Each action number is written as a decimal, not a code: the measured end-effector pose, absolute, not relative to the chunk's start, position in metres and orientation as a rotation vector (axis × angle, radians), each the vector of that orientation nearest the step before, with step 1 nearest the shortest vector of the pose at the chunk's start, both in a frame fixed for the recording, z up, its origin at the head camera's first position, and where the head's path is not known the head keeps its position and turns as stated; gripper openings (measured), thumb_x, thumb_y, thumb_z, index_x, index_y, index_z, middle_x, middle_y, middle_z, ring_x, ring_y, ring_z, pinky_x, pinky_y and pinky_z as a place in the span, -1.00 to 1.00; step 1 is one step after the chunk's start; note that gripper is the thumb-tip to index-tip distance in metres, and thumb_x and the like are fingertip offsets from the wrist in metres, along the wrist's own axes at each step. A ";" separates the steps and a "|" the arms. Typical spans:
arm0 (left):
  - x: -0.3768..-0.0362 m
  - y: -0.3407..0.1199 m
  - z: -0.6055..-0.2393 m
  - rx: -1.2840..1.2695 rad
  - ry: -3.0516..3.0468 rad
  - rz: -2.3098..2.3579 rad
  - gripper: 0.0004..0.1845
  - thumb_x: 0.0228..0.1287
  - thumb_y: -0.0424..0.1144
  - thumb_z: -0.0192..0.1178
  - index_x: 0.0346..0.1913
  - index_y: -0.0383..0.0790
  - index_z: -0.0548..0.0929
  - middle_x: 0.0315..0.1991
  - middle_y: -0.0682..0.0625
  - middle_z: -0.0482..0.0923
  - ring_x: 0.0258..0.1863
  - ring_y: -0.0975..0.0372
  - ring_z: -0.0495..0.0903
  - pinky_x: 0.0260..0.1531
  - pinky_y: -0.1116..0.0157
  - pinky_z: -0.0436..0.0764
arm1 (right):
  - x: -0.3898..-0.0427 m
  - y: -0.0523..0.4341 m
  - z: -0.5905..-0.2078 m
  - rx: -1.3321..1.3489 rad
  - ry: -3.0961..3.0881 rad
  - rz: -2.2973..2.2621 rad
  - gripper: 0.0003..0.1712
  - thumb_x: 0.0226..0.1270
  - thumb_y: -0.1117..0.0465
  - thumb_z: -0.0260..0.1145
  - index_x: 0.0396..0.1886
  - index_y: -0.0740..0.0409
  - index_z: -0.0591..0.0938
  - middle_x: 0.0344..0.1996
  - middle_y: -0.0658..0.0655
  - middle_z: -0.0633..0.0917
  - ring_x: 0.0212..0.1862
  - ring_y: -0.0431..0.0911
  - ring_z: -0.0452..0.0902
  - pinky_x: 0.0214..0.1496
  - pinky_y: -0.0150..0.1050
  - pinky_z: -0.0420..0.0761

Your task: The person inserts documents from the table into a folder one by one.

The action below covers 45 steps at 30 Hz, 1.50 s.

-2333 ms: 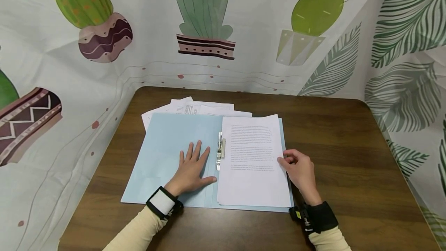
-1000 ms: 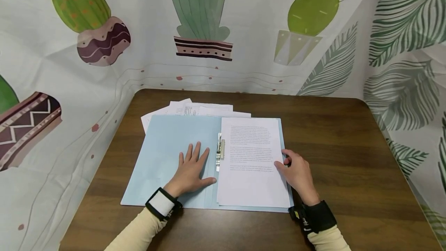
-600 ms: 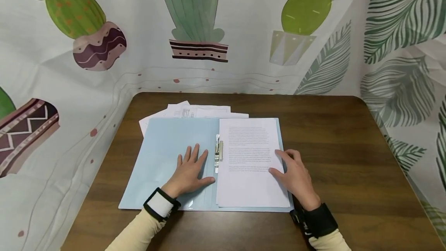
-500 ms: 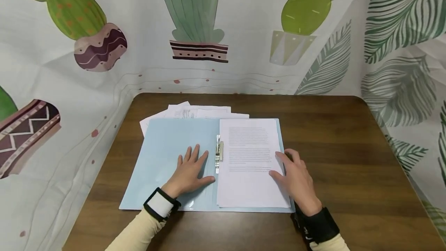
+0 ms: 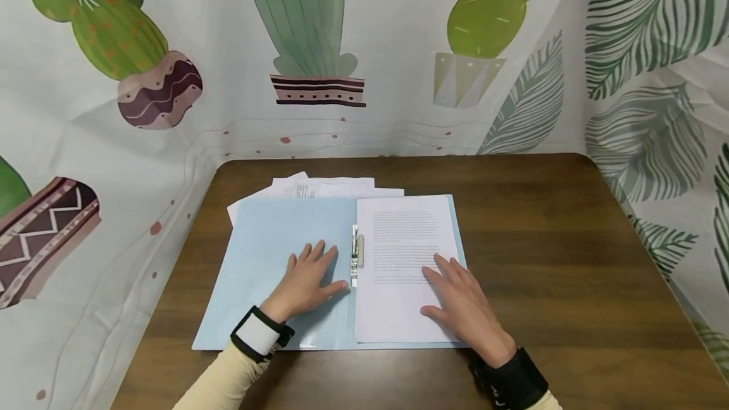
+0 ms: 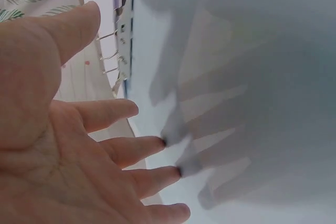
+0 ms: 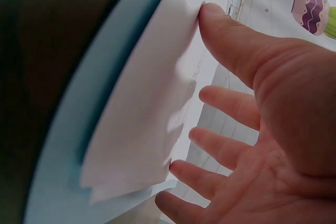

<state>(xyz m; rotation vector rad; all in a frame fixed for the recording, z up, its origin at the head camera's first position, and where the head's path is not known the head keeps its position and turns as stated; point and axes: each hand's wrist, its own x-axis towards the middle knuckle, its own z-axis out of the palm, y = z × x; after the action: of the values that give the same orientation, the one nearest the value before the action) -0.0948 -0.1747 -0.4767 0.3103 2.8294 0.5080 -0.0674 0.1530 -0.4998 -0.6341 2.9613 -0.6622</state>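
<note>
The open light-blue paper folder [image 5: 273, 258] lies near the middle of the dark brown wooden table [image 5: 541, 239], its near edge just short of the table's front edge. To my right the wood runs bare out to the rounded far corner; to my left a narrower strip of wood separates the folder from the cactus-printed fabric backdrop [image 5: 114, 112], which closes in the back and both sides. A few loose white printed sheets [image 5: 307, 187] poke out from under the folder's far edge.

My left hand [image 5: 307, 280] lies flat, palm down, on the folder's left inside cover, fingers straight and slightly spread, thumb pointing toward the silver metal spine clip [image 5: 356, 257], just beside it. It grips nothing. My right hand [image 5: 461, 305] also lies flat and relaxed, fingers spread, on the lower right part of the stack of white printed pages [image 5: 407, 252], holding nothing, only pressing down.

The stack sits on the folder's right half, squared against the clip, with a thin border of blue showing along its right and near edges. In the right wrist view the page corners fan slightly, not quite flush.
</note>
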 end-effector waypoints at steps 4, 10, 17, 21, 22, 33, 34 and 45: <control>-0.103 -0.178 -0.467 0.337 2.847 0.529 -0.17 0.38 0.13 0.30 0.52 -0.32 0.36 0.50 -0.39 0.25 0.48 -0.36 0.18 0.35 -0.43 0.04 | -0.068 0.154 -0.499 -0.631 2.936 -0.661 -0.13 0.05 -0.01 0.67 0.35 0.19 0.59 0.44 0.37 0.42 0.50 0.37 0.20 0.45 0.34 0.19; -0.131 -0.203 -0.443 0.335 2.921 0.538 -0.22 0.47 0.09 0.22 0.52 -0.37 0.32 0.49 -0.42 0.25 0.46 -0.34 0.23 0.35 -0.43 0.05 | -0.068 0.155 -0.499 -0.612 2.913 -0.665 -0.16 0.08 -0.01 0.65 0.35 0.18 0.59 0.45 0.38 0.41 0.51 0.38 0.17 0.45 0.36 0.17; -0.179 -0.243 -0.426 0.206 3.048 0.600 -0.32 0.53 -0.07 0.18 0.49 -0.46 0.34 0.43 -0.46 0.33 0.40 -0.29 0.34 0.34 -0.23 0.31 | -0.066 0.156 -0.499 -0.599 2.919 -0.659 -0.16 0.09 -0.02 0.64 0.35 0.18 0.59 0.46 0.37 0.41 0.51 0.38 0.17 0.44 0.38 0.17; -0.207 -0.261 -0.432 0.084 3.087 0.578 -0.35 0.54 -0.08 0.14 0.47 -0.47 0.36 0.39 -0.44 0.38 0.38 -0.29 0.37 0.28 -0.22 0.38 | -0.066 0.157 -0.500 -0.591 2.929 -0.662 -0.17 0.08 -0.02 0.64 0.34 0.17 0.60 0.46 0.36 0.41 0.51 0.38 0.17 0.43 0.40 0.17; -0.213 -0.266 -0.434 0.048 3.093 0.573 -0.36 0.54 -0.08 0.13 0.47 -0.46 0.36 0.39 -0.43 0.39 0.37 -0.29 0.38 0.25 -0.24 0.41 | -0.065 0.157 -0.500 -0.592 2.934 -0.660 -0.17 0.08 -0.02 0.65 0.34 0.17 0.60 0.46 0.36 0.41 0.51 0.37 0.18 0.43 0.40 0.18; -0.251 -0.309 -0.460 -0.302 3.109 0.436 -0.49 0.50 -0.16 0.14 0.36 -0.38 0.52 0.22 -0.45 0.55 -0.01 -0.34 0.64 -0.18 -0.26 0.61 | -0.066 0.155 -0.503 -0.593 2.947 -0.680 -0.17 0.06 -0.03 0.66 0.32 0.16 0.62 0.45 0.34 0.43 0.50 0.36 0.20 0.43 0.37 0.20; -0.253 -0.310 -0.463 -0.322 3.107 0.432 -0.50 0.49 -0.16 0.17 0.35 -0.38 0.53 0.21 -0.45 0.55 -0.03 -0.34 0.64 -0.18 -0.25 0.61 | -0.066 0.155 -0.503 -0.592 2.946 -0.678 -0.17 0.06 -0.03 0.66 0.33 0.15 0.62 0.45 0.34 0.43 0.50 0.36 0.20 0.43 0.37 0.20; -0.271 -0.304 -0.474 -0.222 2.992 0.459 -0.43 0.45 -0.15 0.26 0.35 -0.49 0.49 0.30 -0.46 0.47 0.21 -0.30 0.52 0.11 -0.24 0.52 | -0.064 0.152 -0.504 -0.567 2.956 -0.670 -0.18 0.05 -0.03 0.66 0.32 0.14 0.63 0.44 0.33 0.44 0.50 0.34 0.20 0.45 0.34 0.19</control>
<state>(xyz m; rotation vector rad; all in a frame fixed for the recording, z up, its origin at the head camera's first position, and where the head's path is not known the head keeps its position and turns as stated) -0.2711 -0.3036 -0.4741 -0.2223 2.9918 0.4586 -0.0645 0.1519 -0.5045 -0.5669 2.9562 -0.6697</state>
